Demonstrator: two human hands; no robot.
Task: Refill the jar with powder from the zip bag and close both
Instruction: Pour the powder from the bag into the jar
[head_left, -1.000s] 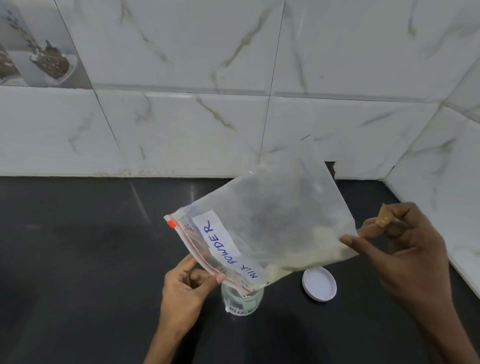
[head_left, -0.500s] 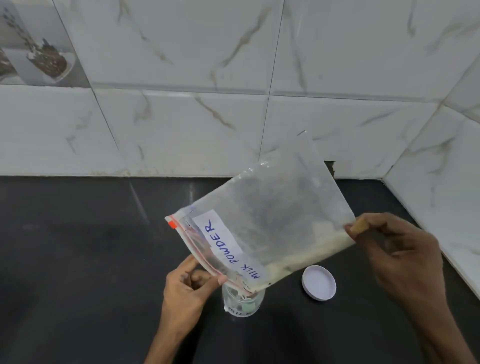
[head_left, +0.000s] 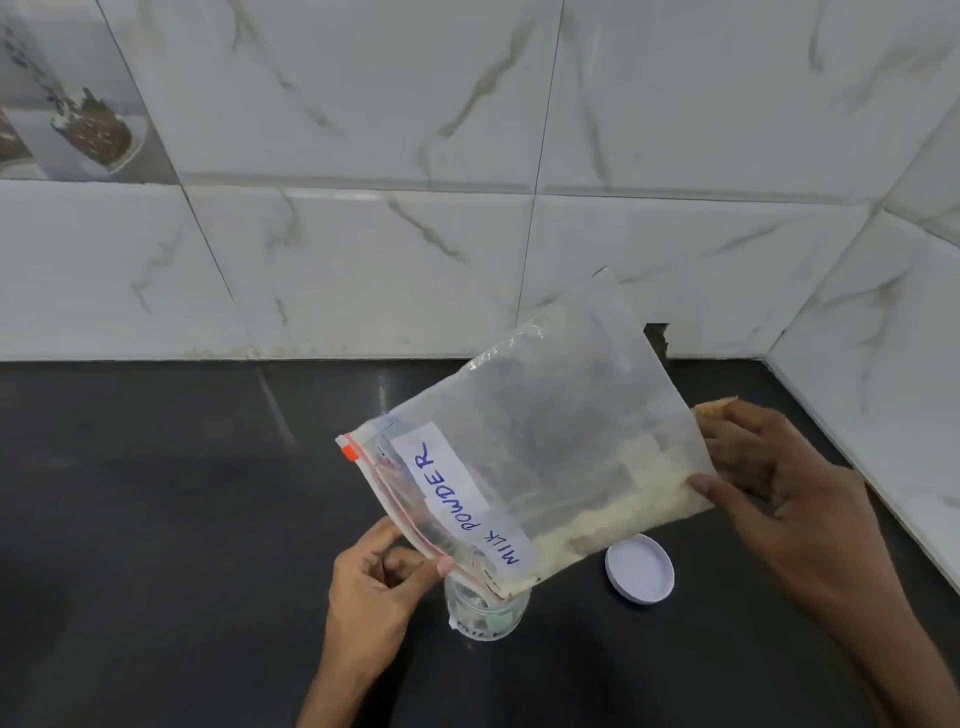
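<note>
Thin cloudy plastic zip bag (head_left: 545, 441) with paper label (head_left: 457, 499); clear jar (head_left: 488, 613); glossy black worktop (head_left: 156, 519); polished marbled tiles (head_left: 363, 130).

The jar (head_left: 487, 613), just right of the left hand (head_left: 375, 597), shows only its lower wall; the bag (head_left: 545, 457) covers its mouth, so the fill level cannot be told. The writing on the jar's label is cut short and too small to read. Whether powder (head_left: 613, 525) is passing from bag to jar is hidden behind the bag's lower corner. The right hand (head_left: 789, 499) has its thumb on the near face of the bag, the fingertips partly behind the plastic. Both forearms run out of the bottom edge. A picture tile (head_left: 67, 98), far above the left hand, is cut by the left edge and blurred.
</note>
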